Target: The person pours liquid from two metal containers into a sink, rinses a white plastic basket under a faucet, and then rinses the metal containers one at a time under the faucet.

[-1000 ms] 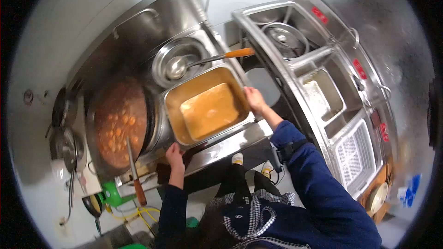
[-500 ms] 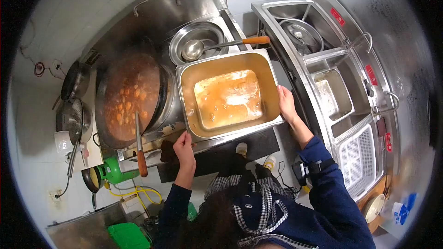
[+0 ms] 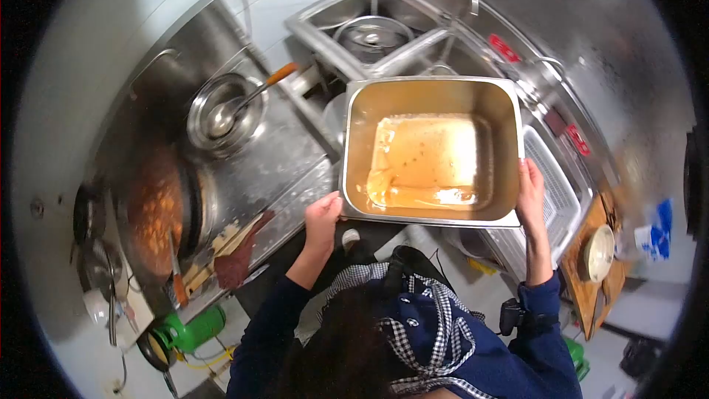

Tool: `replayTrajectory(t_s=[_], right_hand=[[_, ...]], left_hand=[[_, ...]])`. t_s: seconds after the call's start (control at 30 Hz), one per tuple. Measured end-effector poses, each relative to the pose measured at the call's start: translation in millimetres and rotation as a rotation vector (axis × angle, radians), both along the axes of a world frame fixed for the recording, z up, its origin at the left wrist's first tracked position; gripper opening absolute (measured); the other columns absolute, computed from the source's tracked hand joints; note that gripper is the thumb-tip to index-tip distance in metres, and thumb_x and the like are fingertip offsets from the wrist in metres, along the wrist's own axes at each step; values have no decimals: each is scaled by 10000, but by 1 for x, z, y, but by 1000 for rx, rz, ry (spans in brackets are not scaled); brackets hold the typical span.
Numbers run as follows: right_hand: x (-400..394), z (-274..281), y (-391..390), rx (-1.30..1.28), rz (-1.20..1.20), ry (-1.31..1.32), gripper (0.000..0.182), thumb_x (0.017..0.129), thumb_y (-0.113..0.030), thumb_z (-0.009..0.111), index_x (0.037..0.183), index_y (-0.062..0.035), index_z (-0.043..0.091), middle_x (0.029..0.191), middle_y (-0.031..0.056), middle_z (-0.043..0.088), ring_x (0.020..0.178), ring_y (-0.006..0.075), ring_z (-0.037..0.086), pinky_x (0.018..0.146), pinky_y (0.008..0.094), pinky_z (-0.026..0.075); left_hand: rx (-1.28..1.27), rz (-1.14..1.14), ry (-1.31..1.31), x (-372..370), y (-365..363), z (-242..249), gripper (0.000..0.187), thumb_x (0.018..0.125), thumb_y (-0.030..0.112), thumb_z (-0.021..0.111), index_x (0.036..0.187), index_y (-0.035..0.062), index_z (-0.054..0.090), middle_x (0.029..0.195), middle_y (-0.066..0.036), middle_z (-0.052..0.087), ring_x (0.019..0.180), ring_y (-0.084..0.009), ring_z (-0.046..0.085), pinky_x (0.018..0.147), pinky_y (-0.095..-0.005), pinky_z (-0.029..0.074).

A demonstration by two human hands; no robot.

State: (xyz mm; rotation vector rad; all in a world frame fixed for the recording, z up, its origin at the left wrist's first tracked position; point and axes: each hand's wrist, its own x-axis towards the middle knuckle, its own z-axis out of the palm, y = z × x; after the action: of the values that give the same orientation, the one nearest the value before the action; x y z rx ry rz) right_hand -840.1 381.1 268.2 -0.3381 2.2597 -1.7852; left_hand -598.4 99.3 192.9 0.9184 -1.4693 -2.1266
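Between my hands is a deep rectangular steel food pan [image 3: 508,125], its bottom coated with a thin brownish liquid [image 3: 428,159]. My left hand [image 3: 323,220] is closed on the pan's near left corner. On the right side, my right hand [image 3: 529,192] grips the rim, with the fingers partly hidden behind the wall. The pan is held up in front of the sinks, covering part of them.
At left, a wok of reddish stew [image 3: 155,210] holds a wooden-handled utensil [image 3: 177,281]. A ladle [image 3: 247,100] lies in a steel bowl [image 3: 199,122] on the counter. Steel sinks [image 3: 332,29], a white basket [image 3: 557,177] and a cutting board [image 3: 591,288] stand at right.
My body has turned right, and both hands have carried the pan from beside the wok and counter to in front of the sinks. The liquid inside has shifted.
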Motion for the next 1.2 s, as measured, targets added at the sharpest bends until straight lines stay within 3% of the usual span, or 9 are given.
replayTrajectory(t_s=[0.33,0.47,0.6,0.83,0.87,0.9,1.0,1.07,1.2], right_hand=[[-66,2,183,274,-242,34,267,897,-247,439,779,-21,515,664,-54,435,634,40,365,557,209,328],[-78,13,197,340,-304,12,250,894,-231,444,747,-37,502,651,-59,437,610,31,371,538,203,323],[-90,20,200,306,-363,-80,221,884,-207,469,735,-47,498,646,-62,440,590,25,372,521,199,317],[-98,28,207,337,-402,-64,125,809,-85,474,866,7,537,721,-34,494,655,39,415,583,192,334],[-96,36,203,312,-409,-135,150,780,-33,446,892,18,533,766,-20,518,687,43,436,614,191,346],[-93,35,203,297,-448,-138,164,771,-22,452,908,25,531,765,-21,530,684,44,443,612,194,348],[-85,39,207,333,-508,-220,227,766,-13,454,981,40,505,871,17,540,792,81,475,725,211,364],[-78,39,197,391,-641,-217,269,765,-10,453,1026,47,484,935,40,537,860,105,482,795,228,359],[-70,49,183,381,-673,-243,327,750,12,448,1075,43,460,984,57,531,916,124,478,851,252,339]], left_hand=[[231,-455,-122,-138,140,-49,203,855,94,458,923,-42,593,728,-22,585,579,-67,512,539,-191,434],[266,-576,-152,-170,160,-66,227,869,110,437,738,-6,582,622,-8,524,537,-76,507,518,-211,467],[108,-744,-234,-207,150,-62,257,878,142,428,752,-14,588,606,-27,535,513,-87,505,510,-225,470],[280,-1031,-286,-295,96,-82,249,866,166,443,811,-38,574,670,-98,592,551,-154,571,510,-246,469],[505,-830,-301,-316,84,-112,256,869,167,433,813,-45,565,672,-117,590,534,-188,575,500,-257,466],[274,-729,-358,-337,75,-130,225,850,158,460,826,-45,556,639,-123,575,508,-224,567,498,-276,473],[309,-581,-660,-404,43,-192,273,821,157,512,1001,-48,509,889,-189,568,825,-256,583,649,-317,501],[395,-349,-822,-436,33,-226,260,767,151,589,968,-3,527,831,-171,555,802,-281,564,633,-307,489],[503,-433,-753,-445,7,-302,365,717,201,657,989,-2,521,901,-174,544,849,-258,548,639,-316,479]])
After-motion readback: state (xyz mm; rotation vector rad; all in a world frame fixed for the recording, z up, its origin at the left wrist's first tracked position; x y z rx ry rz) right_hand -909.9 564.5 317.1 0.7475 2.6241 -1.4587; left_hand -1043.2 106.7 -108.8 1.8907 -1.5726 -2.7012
